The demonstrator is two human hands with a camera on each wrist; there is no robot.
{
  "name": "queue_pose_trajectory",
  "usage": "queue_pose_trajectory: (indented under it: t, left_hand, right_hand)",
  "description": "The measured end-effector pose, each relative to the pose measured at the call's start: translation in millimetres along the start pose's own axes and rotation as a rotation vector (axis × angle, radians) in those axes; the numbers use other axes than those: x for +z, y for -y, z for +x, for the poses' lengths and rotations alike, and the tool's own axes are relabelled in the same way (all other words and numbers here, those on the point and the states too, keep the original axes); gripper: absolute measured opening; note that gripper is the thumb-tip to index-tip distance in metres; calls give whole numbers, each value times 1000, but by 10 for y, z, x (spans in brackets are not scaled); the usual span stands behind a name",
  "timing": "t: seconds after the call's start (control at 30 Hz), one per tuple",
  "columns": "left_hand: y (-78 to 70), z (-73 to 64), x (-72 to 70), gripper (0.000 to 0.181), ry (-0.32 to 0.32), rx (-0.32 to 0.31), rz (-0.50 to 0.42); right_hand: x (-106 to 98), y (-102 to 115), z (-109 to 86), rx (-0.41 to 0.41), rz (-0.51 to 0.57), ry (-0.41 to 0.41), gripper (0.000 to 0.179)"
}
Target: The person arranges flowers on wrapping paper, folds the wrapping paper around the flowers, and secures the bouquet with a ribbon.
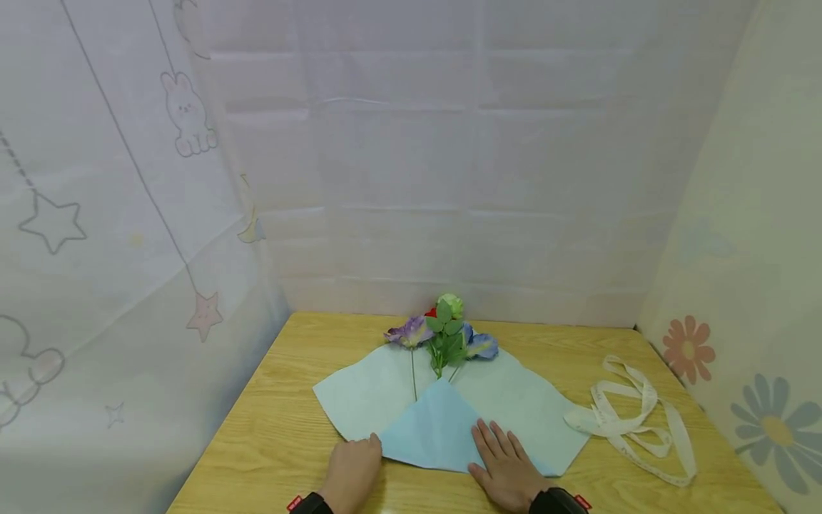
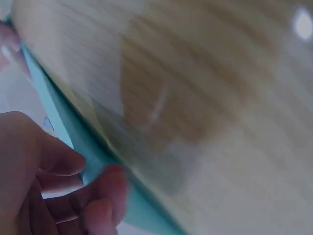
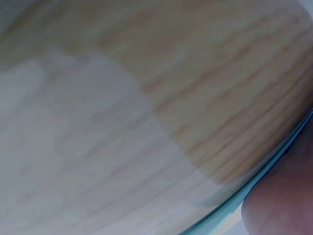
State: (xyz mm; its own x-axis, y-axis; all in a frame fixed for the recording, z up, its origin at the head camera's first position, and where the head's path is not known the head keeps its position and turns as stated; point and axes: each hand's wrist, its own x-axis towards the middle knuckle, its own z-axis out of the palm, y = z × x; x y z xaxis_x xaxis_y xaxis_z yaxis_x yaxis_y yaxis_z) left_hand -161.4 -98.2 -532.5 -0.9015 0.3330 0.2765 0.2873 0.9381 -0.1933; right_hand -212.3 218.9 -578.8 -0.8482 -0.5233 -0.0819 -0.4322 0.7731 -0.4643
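Note:
A sheet of light blue wrapping paper (image 1: 526, 400) lies on the table, its front part folded up into a brighter blue peak. Artificial flowers (image 1: 446, 339) rest on it: purple, blue, pale green and a bit of red, with green leaves. The fold covers their lower stems. At the front left, my left hand (image 1: 353, 467) pinches the paper's folded edge; in the left wrist view, curled fingers (image 2: 105, 191) meet that blue edge. My right hand (image 1: 507, 464) lies flat with spread fingers, pressing the right side of the fold.
A loosely looped white printed ribbon (image 1: 681, 442) lies at the right, one end near the paper's right corner. The wooden table (image 1: 257, 428) backs onto a pale hanging sheet (image 1: 398, 157). Patterned sheets flank both sides.

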Motion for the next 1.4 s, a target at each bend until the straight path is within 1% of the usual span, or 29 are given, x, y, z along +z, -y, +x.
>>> queue_pose_trajectory:
  t: [0.07, 0.13, 0.17, 0.23, 0.33, 0.43, 0.53, 0.6, 0.67, 0.87, 1.13, 1.23, 1.33, 1.4]
  left_hand:
    - [-7, 16, -6, 21, 60, -99, -157]
    - [-13, 40, 5, 30, 83, -188, -286]
    - [-19, 54, 16, 34, 85, -221, -330]
    - [-36, 79, 36, 35, 78, -268, -375]
    - [-72, 104, 65, 32, 62, -320, -390]
    - [-113, 109, 39, 35, 60, -404, -389]
    - [-145, 102, -7, 43, 90, -494, -365]
    - [-153, 102, -32, 49, 102, -533, -348]
    - [-152, 108, -44, 51, 117, -554, -351]
    - [-122, 142, -55, 45, 152, -593, -454]
    - [-103, 142, -176, 37, 170, -613, -495]
    - [-79, 159, -187, 33, 138, -628, -535]
    - [-69, 193, -142, 28, 51, -631, -610]
    - [-70, 222, -104, 29, -12, -631, -707]
  right_hand:
    - [2, -9, 2, 0, -4, 1, 80]
    - [2, -24, 0, -4, -8, 0, 79]
    - [0, -29, -2, -4, -11, -1, 79]
    - [2, -40, -5, -5, -10, -6, 78]
    - [14, -41, -4, -1, -3, -2, 78]
    - [24, -22, -3, 3, 20, 15, 79]
    - [10, 17, -5, 10, 11, 29, 79]
    - [-4, 45, -5, 22, 1, 32, 79]
    - [-18, 70, -3, 30, -20, 38, 80]
    - [-61, 136, -24, 33, -45, 28, 76]
    - [-4, 60, 7, 27, -65, 24, 79]
    - [48, -8, 43, 17, -76, 17, 82]
    - [49, -23, 40, 7, -57, 6, 82]
    - [39, -18, 32, 5, -47, -1, 82]
